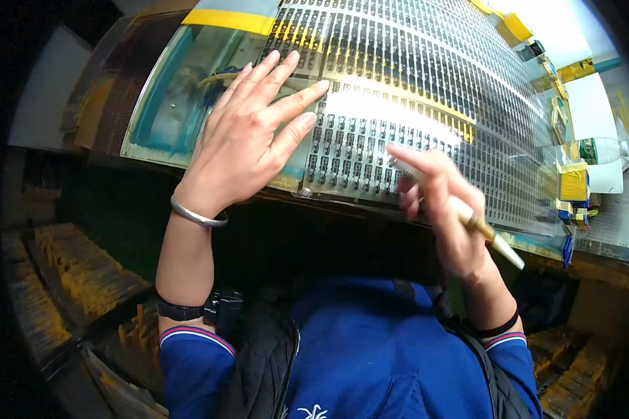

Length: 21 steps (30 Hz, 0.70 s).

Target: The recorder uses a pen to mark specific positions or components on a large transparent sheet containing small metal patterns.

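A clear sheet point(360, 164) with many rows of small dark printed patterns lies over the worktable. My left hand point(244, 133) rests flat on its near left part, fingers spread, with nothing in it. Over the near middle of the sheet is my right hand point(451, 199), slightly blurred. It is closed around a slim pen-like tool point(495, 241), whose tan and white end sticks out behind the hand toward the lower right. The tool's working end is hidden or smeared by motion. A bright glare covers part of the rows between my hands.
Along the table's right side stand a plastic bottle point(597, 151) with a green label, a small yellow box point(574, 184) and other small items. A yellow strip point(228, 21) crosses the teal-edged frame point(162, 119) at the far left. Dark shelving with yellowish stacked pieces point(84, 258) is below left.
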Tool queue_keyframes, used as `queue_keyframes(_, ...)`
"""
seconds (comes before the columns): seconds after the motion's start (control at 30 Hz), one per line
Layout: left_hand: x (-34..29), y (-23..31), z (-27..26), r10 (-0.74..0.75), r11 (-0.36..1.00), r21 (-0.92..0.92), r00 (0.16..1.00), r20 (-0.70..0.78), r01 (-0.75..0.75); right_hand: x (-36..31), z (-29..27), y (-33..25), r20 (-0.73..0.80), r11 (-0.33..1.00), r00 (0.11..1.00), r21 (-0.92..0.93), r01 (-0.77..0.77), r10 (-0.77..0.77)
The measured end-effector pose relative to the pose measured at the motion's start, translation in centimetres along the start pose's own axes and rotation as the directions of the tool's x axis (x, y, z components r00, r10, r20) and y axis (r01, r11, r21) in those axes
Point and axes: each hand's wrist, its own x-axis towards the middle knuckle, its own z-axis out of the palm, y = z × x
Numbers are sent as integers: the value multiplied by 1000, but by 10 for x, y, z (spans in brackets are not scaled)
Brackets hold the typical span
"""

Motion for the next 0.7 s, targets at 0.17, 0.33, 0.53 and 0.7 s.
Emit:
queue_keyframes(0.17, -1, 0, 1, -17, 1000, 19, 1000, -20, 17, 10, 1, 10, -188, 975, 971, 192, -111, 148)
queue_keyframes(0.33, 2, -1, 4, -8, 1000, 2, 999, -35, 9, 14, 4, 11, -122, 974, 972, 133, -184, 201)
queue_keyframes(0.53, 1, -1, 4, -17, 1000, 10, 999, -33, 18, 17, 12, 9, -148, 990, 988, -125, -68, 50)
queue_keyframes(0.7, 0, -1, 3, -16, 1000, 16, 999, -33, 16, 11, 8, 2, 23, 989, 993, -101, -112, 115)
